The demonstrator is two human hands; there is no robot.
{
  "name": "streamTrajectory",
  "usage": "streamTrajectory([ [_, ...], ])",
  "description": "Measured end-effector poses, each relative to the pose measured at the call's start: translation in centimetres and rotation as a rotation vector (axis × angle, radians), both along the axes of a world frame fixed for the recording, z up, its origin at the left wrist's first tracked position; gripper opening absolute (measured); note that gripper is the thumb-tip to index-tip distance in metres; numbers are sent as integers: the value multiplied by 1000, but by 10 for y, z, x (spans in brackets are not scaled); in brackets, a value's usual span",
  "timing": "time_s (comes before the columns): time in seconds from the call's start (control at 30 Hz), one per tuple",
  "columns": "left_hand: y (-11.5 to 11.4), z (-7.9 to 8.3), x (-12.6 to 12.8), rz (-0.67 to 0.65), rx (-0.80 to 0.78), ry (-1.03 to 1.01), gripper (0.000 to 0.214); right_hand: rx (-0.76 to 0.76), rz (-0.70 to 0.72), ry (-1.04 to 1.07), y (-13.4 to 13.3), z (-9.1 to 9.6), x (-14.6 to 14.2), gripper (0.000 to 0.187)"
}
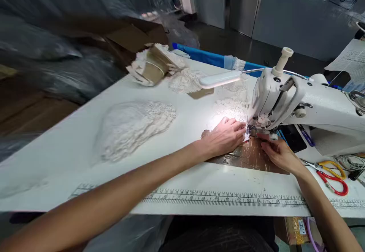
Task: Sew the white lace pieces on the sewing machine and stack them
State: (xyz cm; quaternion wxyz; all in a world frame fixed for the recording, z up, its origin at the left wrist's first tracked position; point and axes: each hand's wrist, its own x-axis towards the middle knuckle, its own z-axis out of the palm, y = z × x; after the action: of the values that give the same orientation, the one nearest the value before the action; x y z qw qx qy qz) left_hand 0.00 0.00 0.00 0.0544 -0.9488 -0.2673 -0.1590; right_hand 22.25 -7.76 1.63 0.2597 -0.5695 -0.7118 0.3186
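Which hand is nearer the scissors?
The right hand: the scissors lie to the right of its wrist. The left hand is farther off, left of the sewing machine's needle area.

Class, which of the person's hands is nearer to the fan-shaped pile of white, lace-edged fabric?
Left. The left hand lies right of the pile, with white tabletop between them; the right hand is farther right, beyond the left hand.

At three o'clock in my view I have white lace (pixel 232 107) and a white sewing machine (pixel 322 92); at four, a coppery-brown sheet (pixel 252 159) and red-and-yellow scissor handles (pixel 338 177); at five, black ruler markings (pixel 216 200) on my white worktop (pixel 182 130).
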Motion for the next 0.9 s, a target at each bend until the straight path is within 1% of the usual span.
streamTrajectory([
  [0.1,9,12,-13,-186,-8,-53,30,3,0,-30,2,0,3,31],
  [0.17,15,16,-19,-336,-35,-49,25,0,-18,-75,3,0,2,29],
  [0.23,21,16,-20,-469,-66,-20,23,0,-50,-141,2,-2,-3,27],
  [0.3,25,11,-18,-518,-87,-11,28,39,-90,-221,1,-4,-10,23],
  [0.33,25,8,-16,-507,-108,-29,30,79,-98,-257,0,-6,-14,22],
  [0.37,25,5,-14,-457,-142,-76,31,127,-92,-287,-1,-8,-19,21],
  [0.43,23,0,-10,-269,-222,-225,28,219,-43,-334,-4,-12,-26,23],
  [0.5,19,-2,-7,-89,-272,-354,24,293,21,-390,-6,-17,-31,29],
  [0.53,17,-2,-6,-41,-283,-389,23,322,42,-425,-6,-19,-32,33],
  [0.57,15,-1,-5,-23,-287,-401,21,342,55,-463,-6,-20,-33,36],
  [0.63,13,1,-5,-51,-301,-393,19,361,75,-515,-7,-23,-33,39],
  [0.73,13,3,-8,-172,-284,-316,18,372,93,-510,-8,-25,-32,37],
  [0.83,16,0,-13,-295,-178,-198,22,396,91,-475,-9,-25,-31,35],
  [0.9,18,-4,-14,-342,-114,-160,25,409,89,-464,-11,-25,-31,34],
])
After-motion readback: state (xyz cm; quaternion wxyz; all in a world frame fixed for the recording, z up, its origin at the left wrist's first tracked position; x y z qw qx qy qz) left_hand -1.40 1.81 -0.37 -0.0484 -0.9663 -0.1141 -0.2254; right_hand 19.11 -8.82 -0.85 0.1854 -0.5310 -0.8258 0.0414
